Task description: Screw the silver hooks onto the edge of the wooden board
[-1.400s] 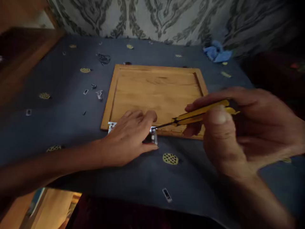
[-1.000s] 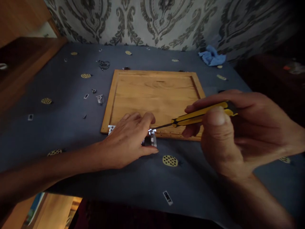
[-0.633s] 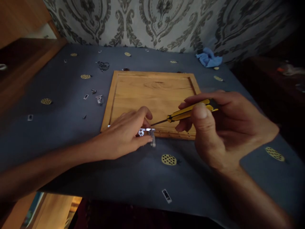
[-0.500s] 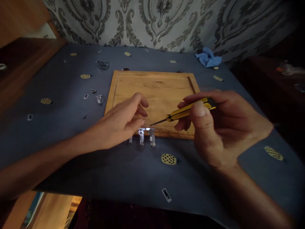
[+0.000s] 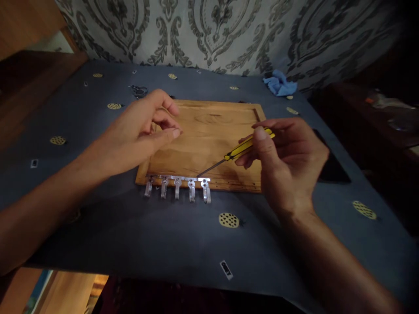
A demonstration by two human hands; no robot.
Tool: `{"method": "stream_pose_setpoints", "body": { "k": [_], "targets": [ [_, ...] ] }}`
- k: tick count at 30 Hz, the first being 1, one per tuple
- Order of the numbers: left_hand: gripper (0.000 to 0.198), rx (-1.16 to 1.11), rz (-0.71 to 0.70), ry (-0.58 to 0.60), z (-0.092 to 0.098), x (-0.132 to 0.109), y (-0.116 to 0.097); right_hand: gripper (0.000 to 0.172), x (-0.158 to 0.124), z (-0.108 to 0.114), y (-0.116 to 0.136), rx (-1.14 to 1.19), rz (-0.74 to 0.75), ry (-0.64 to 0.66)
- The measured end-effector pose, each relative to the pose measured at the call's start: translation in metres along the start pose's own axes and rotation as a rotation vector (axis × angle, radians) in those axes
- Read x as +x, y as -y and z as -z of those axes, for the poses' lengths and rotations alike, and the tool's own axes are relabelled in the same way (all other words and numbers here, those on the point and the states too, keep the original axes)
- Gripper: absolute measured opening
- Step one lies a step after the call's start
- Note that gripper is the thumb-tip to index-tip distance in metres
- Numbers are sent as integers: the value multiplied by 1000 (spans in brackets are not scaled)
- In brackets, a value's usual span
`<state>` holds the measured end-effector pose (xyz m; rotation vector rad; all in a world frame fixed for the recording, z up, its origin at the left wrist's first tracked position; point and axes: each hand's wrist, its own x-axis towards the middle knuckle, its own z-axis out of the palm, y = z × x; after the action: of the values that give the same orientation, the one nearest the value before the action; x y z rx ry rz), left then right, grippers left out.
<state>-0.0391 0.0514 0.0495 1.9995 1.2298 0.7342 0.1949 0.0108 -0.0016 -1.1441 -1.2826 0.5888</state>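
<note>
the left hand (image 5: 137, 135) hangs half-open over the left side of a wooden panel (image 5: 212, 144), fingers loosely curled. the right hand (image 5: 290, 161) grips a yellow-and-black screwdriver (image 5: 242, 149), its tip by the two rightmost of five metal hooks (image 5: 191, 192); contact is unclear. the hooks line the panel's near edge, leftward, jutting over the pineapple-print tablecloth (image 5: 183, 244).

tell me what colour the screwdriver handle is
Yellow and black; the screwdriver handle shows best in the head view.
</note>
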Motion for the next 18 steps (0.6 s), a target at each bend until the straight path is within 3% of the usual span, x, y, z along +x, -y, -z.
{"method": "stream_pose_setpoints", "body": {
  "k": [4, 8, 14, 17, 18],
  "targets": [
    [17, -87, -32, -40, 12, 3, -1, 36, 19, 13, -18, 12, -177, 162],
    [17, -169, -95, -141, 32, 4, -1, 31, 33, 27, -29, -307, -403, 343],
    [16, -125, -125, -270, 73, -6, 10, 38, 35, 29, -33, -565, -237, 404],
    [15, -16, -43, -233, 83, -19, 33, 25, 33, 24, -21, -643, -280, 380],
    [16, 48, 0, -170, 84, -24, 42, 20, 32, 23, -16, -664, -321, 359]
  ]
}}
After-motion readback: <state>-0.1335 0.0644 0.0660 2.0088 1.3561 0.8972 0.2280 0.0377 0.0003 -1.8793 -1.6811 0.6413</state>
